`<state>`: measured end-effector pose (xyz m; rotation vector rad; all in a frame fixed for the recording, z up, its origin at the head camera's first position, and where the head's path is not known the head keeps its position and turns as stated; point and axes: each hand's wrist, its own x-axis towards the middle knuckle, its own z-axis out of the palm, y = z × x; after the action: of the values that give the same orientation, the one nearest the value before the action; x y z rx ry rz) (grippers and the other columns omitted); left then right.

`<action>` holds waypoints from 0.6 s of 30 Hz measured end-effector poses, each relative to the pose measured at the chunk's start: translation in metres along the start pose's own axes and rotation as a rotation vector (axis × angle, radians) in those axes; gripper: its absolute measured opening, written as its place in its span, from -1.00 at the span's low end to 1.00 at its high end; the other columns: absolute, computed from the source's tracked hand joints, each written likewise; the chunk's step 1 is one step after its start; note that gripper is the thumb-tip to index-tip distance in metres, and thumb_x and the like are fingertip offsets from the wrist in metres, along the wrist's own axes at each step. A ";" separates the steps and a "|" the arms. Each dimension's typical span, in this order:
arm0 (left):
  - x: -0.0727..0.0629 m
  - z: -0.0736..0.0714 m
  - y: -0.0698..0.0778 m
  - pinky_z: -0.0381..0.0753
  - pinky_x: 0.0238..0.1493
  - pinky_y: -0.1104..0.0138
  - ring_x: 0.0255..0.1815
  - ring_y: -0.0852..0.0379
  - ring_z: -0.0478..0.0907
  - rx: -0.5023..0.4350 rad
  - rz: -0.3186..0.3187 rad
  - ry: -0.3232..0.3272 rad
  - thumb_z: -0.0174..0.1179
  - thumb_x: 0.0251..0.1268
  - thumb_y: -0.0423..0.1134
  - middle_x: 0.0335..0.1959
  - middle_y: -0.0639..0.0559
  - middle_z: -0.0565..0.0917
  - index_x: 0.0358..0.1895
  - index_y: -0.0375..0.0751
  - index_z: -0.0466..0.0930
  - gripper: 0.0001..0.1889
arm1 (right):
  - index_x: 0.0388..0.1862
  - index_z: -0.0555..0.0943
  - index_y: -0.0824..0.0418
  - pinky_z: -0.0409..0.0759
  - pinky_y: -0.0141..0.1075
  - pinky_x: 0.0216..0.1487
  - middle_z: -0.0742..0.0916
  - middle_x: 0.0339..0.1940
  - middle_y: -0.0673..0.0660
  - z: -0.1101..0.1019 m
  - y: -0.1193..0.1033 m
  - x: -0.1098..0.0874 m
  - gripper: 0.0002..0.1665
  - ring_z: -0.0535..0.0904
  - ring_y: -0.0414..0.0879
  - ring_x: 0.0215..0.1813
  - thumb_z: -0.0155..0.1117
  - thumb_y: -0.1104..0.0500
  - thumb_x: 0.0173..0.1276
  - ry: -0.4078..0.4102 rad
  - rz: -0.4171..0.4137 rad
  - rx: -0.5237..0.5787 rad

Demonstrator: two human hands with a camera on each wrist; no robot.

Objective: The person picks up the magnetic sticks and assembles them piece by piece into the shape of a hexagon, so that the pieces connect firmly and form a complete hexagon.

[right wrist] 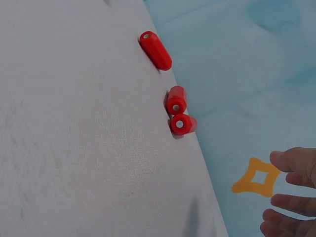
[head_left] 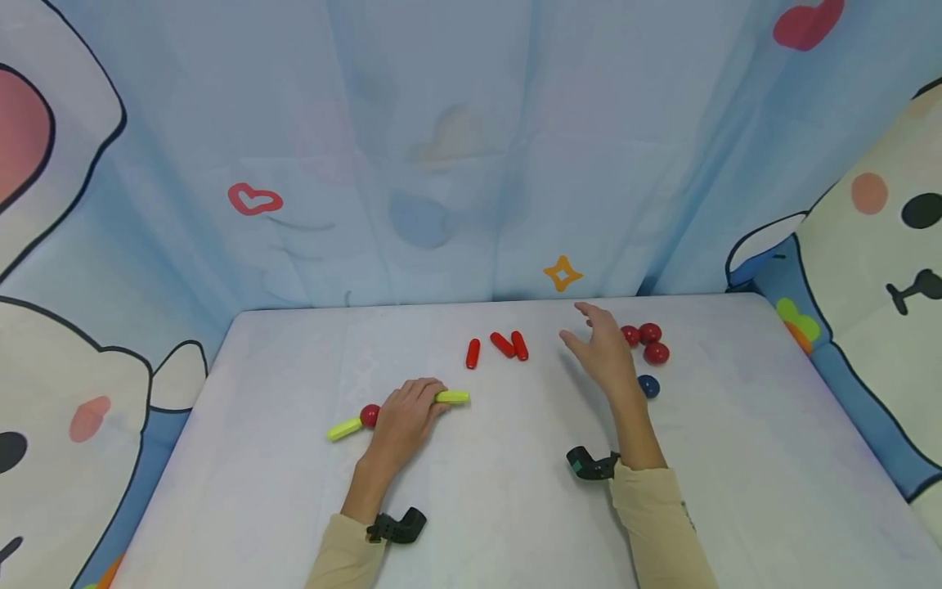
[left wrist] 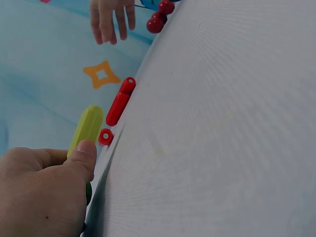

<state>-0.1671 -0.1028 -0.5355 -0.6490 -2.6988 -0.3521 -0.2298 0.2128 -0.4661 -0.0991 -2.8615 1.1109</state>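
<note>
My left hand (head_left: 405,417) grips a row of joined pieces low over the table. A yellow-green rod (head_left: 452,397) sticks out past its fingers, and the thumb presses against this rod (left wrist: 88,129) in the left wrist view. At the other end, a red ball (head_left: 370,415) and a second yellow-green rod (head_left: 344,429) show. A sliver of a dark green piece (left wrist: 89,192) appears under the thumb; the rest of the row is hidden by the hand. My right hand (head_left: 605,352) holds nothing, its fingers spread and loosely bent, beside several balls.
Three short red rods (head_left: 473,353) with pale round end faces lie at the back middle of the white table (head_left: 515,507). Three red balls (head_left: 657,353) cluster right of the right hand, with a dark blue ball (head_left: 648,386) in front. A printed curtain (head_left: 471,229) hangs behind.
</note>
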 end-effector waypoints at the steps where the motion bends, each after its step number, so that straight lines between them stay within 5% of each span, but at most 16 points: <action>1: 0.000 0.000 0.000 0.60 0.12 0.31 0.11 0.16 0.55 0.001 0.000 -0.002 0.24 0.30 -0.03 0.07 0.11 0.64 0.09 -0.02 0.56 -0.66 | 0.47 0.24 0.21 0.48 0.14 0.27 0.40 0.41 0.34 -0.001 0.001 0.000 -0.26 0.36 0.26 0.37 0.22 0.05 0.40 0.011 0.005 -0.017; 18: -0.001 0.001 -0.001 0.60 0.11 0.32 0.07 0.16 0.56 0.010 0.023 0.023 0.25 0.29 -0.04 0.03 0.11 0.65 0.06 -0.04 0.57 -0.67 | 0.46 0.24 0.26 0.43 0.18 0.29 0.39 0.40 0.38 -0.025 0.020 -0.001 -0.28 0.34 0.30 0.38 0.18 0.04 0.42 0.056 0.070 0.043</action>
<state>-0.1673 -0.1035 -0.5372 -0.6688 -2.6678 -0.3379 -0.2262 0.2440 -0.4608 -0.2255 -2.8035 1.1613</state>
